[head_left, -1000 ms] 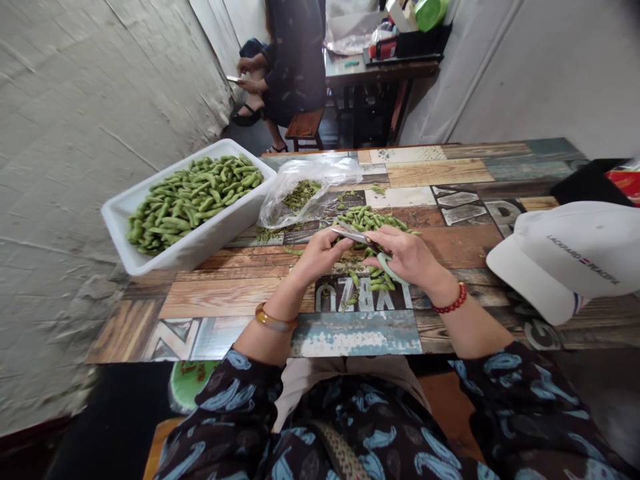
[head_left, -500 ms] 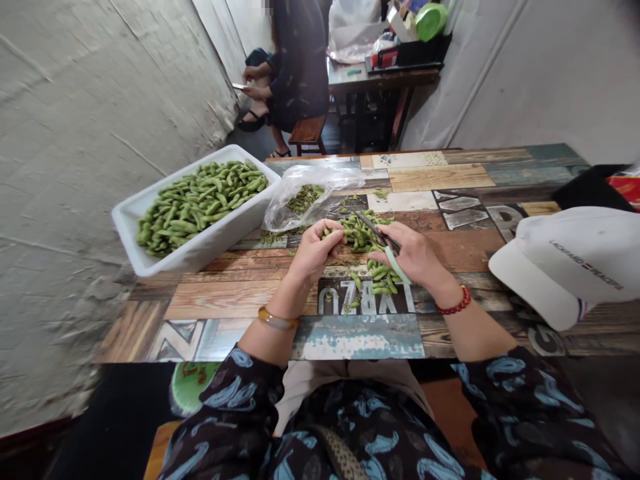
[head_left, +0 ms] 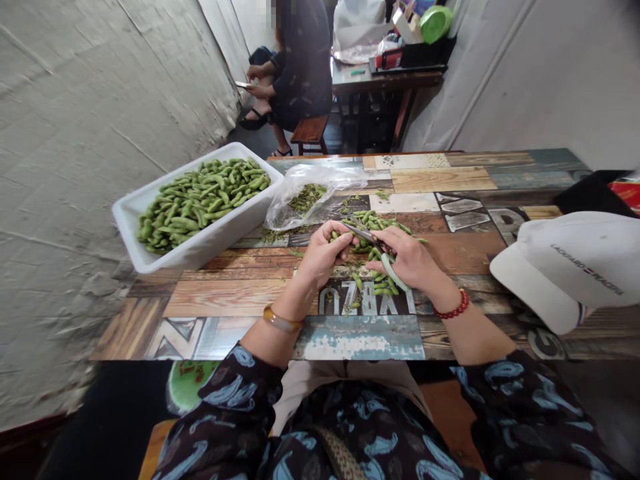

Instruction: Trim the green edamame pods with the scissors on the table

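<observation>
My left hand (head_left: 325, 252) is closed in a pinch around a green soybean pod (head_left: 335, 235). My right hand (head_left: 407, 259) grips a pair of scissors (head_left: 395, 272) with pale green handles, and the dark blades point left, close to my left fingertips. Beneath and behind both hands lies a loose pile of edamame pods (head_left: 370, 219). A few more pods (head_left: 385, 287) rest on the table nearer me. Beyond my left hand, an opened clear plastic bag (head_left: 330, 175) holds small green trimmings (head_left: 307, 198).
A white tub (head_left: 200, 259) heaped with pods (head_left: 205, 200) stands at the table's left. On the right lies a white cap (head_left: 570, 267). Farther back, a person (head_left: 303, 67) sits on a wooden stool (head_left: 309, 129) by a cluttered side table (head_left: 390, 80).
My left hand has shifted slightly right, toward the scissors. The scissor blades have swung left and now reach the left fingertips.
</observation>
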{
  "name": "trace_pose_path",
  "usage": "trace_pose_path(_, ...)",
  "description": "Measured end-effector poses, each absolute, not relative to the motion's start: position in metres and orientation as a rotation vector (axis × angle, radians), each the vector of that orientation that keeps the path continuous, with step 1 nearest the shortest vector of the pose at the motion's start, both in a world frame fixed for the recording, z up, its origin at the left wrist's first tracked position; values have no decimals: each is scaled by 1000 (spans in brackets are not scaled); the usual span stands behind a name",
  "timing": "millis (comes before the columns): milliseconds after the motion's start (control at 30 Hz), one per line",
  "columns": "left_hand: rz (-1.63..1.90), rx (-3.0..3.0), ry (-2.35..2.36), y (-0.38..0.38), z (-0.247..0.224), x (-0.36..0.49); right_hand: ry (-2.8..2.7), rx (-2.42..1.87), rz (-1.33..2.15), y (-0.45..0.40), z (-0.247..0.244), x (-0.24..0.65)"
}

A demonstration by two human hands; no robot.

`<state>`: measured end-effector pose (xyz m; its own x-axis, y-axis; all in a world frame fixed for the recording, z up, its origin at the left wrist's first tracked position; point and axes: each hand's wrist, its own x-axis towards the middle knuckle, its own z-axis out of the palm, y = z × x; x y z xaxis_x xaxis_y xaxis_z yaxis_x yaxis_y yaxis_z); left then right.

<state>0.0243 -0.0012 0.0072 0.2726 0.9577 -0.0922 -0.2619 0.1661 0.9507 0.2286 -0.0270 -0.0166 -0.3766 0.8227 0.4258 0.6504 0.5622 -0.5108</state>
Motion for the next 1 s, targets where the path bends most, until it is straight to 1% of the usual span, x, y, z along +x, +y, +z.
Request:
trace_pose_path(400,1007,940,830,3,4,20,-2161,-1157,327,-26,-17,231)
trace_pose_path(633,1000,890,791,6,3,18,-1895,-1250,297,-23,-12,230)
trace_pose_path(800,930,901,745,0,5,25,-1879,-1167,344,-29,-5,221)
trace_pose_path(1000,809,934,683,-7,3,32,-1921,-1111,280,-30,-11,215)
